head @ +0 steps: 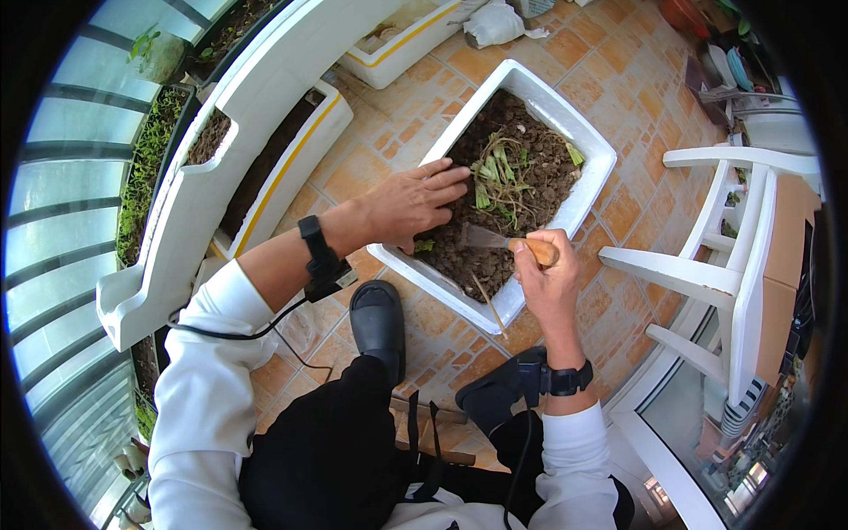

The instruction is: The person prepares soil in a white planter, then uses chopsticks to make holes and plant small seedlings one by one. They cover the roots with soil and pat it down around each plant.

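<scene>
A white polystyrene foam box (599, 142) stands on the floor in front of me, holding dark crumbly soil (550, 175). A clump of wilted green plants with stringy roots (497, 172) lies on that soil. My right hand (550, 271) grips the wooden handle of a putty knife (533, 250), whose flat blade points left and touches the soil. My left hand (414, 202) reaches over the box's left rim, palm down, fingers apart. Beside its thumb is a small green leaf (424, 246). A thin stick (490, 301) leans across the near rim.
On the left are a foam planter with a yellow stripe (285, 182) and a long white foam trough (218, 179). A white bag (493, 25) lies at the back. A white chair (715, 271) is at the right. My slippered foot (377, 324) is near the box on the tiled floor (430, 298).
</scene>
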Tool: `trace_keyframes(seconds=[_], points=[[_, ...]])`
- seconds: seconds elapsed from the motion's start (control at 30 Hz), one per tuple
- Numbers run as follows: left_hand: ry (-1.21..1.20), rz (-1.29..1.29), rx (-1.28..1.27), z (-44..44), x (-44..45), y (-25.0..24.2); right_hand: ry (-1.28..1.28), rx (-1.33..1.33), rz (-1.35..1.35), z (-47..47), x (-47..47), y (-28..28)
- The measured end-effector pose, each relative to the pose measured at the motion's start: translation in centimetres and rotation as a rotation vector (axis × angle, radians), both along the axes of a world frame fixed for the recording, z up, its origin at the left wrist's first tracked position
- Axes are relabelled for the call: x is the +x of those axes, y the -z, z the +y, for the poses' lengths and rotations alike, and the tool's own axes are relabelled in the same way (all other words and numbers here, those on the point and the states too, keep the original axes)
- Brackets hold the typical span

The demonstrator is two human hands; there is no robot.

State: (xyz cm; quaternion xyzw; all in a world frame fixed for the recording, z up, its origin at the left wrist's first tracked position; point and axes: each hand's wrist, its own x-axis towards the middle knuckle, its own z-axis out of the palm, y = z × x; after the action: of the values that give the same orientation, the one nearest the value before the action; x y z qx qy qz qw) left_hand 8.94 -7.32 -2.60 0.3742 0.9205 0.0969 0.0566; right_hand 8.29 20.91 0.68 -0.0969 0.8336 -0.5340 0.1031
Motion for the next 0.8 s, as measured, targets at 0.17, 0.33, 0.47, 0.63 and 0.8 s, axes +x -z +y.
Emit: trace_keyframes(seconds=[0.17,0.33,0.47,0.63,0.8], points=[[0.039,-0.099,-0.110,0.7,-0.4,0.5,0.038,0.036,0.006,1.2,0.5,0.2],[0.032,-0.063,-0.131,0.9,-0.4,0.6,0.025,0.016,0.017,1.2,0.8,0.7],[0.019,-0.072,-0.084,0.9,-0.6,1.0,-0.020,0.038,0.011,1.3,0.8,0.1],[0.011,-0.012,-0.050,0.8,-0.8,1.6,-0.227,0.137,0.033,0.6,1.0,-1.5],[-0.005,0.020,-0.053,0.8,-0.7,2.0,-0.561,0.166,0.188,-1.9,1.2,-2.0]])
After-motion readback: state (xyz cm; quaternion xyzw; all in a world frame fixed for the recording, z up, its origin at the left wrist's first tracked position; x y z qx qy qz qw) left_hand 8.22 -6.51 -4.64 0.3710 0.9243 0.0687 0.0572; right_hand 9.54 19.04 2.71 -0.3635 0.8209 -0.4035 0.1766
